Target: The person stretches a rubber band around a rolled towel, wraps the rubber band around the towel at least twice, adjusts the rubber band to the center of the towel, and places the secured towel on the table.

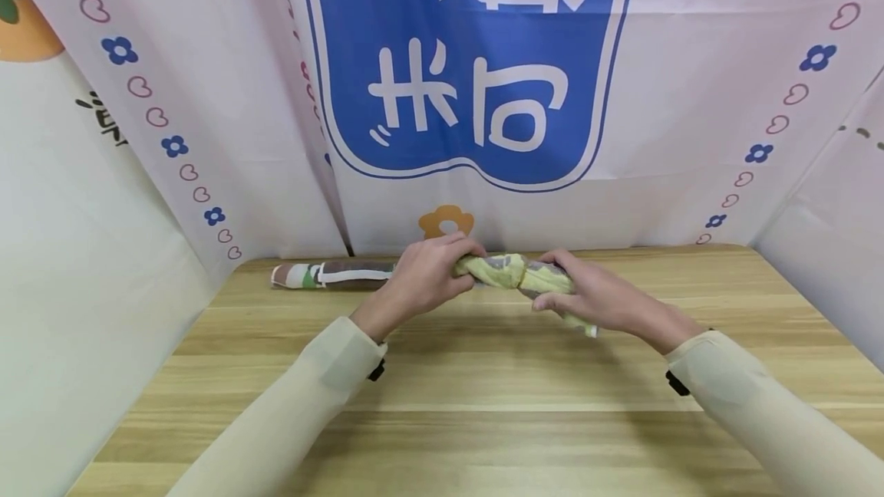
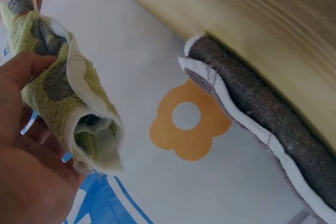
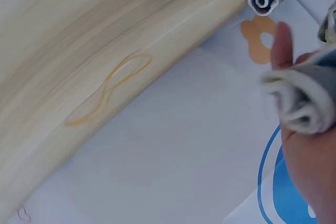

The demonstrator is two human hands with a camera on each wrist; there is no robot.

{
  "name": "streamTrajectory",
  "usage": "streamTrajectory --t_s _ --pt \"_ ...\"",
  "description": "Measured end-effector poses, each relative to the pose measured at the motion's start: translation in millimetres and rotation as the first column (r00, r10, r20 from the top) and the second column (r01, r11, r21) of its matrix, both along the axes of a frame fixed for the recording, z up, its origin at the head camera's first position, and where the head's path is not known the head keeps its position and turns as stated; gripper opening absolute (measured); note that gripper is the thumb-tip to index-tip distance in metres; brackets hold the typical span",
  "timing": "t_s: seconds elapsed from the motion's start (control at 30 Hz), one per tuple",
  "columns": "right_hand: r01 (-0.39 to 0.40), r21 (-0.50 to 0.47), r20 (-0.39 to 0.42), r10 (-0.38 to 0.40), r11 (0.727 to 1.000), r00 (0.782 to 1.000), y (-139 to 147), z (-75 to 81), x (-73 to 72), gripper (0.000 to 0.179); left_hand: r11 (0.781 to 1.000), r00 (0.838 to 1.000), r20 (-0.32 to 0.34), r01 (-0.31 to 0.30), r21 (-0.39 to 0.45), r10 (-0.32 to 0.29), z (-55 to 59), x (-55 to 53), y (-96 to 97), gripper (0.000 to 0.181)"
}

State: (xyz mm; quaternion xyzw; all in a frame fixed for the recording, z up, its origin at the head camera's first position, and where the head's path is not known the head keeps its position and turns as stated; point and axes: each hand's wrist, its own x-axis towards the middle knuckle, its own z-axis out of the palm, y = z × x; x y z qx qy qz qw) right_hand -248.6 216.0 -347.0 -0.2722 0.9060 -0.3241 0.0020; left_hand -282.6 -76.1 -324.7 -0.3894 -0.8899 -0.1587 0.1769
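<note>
A yellow-and-grey rolled towel (image 1: 500,270) with white hems is held above the wooden table, an elastic band (image 1: 522,273) round its middle. My left hand (image 1: 430,271) grips the left part of the roll, thumb and fingers round it. In the left wrist view, the towel's coiled end (image 2: 94,135) sticks out past that hand. My right hand (image 1: 597,294) holds the other part between thumb and fingers; a white-edged end (image 1: 587,326) hangs below it. In the right wrist view the near towel end (image 3: 304,100) is blurred and hides most of the fingers.
A second rolled towel (image 1: 352,274), brown with white edging, lies along the table's back edge at left, partly behind my left hand. A loose yellow rubber band (image 3: 107,90) lies on the table (image 1: 483,405). A printed cloth (image 1: 691,98) hangs behind.
</note>
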Motion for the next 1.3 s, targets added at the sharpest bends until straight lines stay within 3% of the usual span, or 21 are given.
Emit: streamTrajectory --t_s 0.17,0.43,0.6,0.83,0.97,1.2,1.3 --pt "-0.017 -0.010 -0.067 0.016 1.000 0.998 10.7 1.0 5.0 0.038 1.000 1.000 0.016 -0.013 0.029 0.012 -1.8 -1.4 -5.2 0.027" --pt "-0.058 0.017 -0.196 0.060 0.998 0.979 23.0 5.0 3.8 0.032 0.998 1.000 0.028 0.009 0.061 -0.011 -7.5 -4.6 -16.4 0.025" --pt "-0.085 0.019 -0.275 0.087 0.996 0.958 29.5 4.9 0.1 0.026 0.996 0.995 0.097 0.031 0.082 -0.039 -7.0 -6.7 -17.2 0.025" --pt "-0.133 0.021 -0.372 0.131 0.991 0.919 45.9 3.2 -11.1 0.028 0.992 0.981 0.174 0.062 0.112 -0.081 -6.6 -15.5 -4.6 0.025" --pt "-0.095 0.060 -0.424 0.112 0.994 0.899 59.8 3.9 -19.5 0.031 0.995 0.976 0.206 0.054 0.090 -0.071 -4.1 -23.4 11.1 0.026" --pt "-0.004 0.118 -0.334 0.043 0.993 0.942 81.4 14.3 -26.2 0.028 0.987 0.944 0.295 0.124 0.103 -0.149 -0.6 -39.2 36.8 0.029" --pt "0.017 0.138 -0.300 0.025 0.990 0.954 89.6 17.4 -29.6 0.027 0.988 0.934 0.324 0.120 0.101 -0.147 -0.3 -44.5 46.7 0.029"
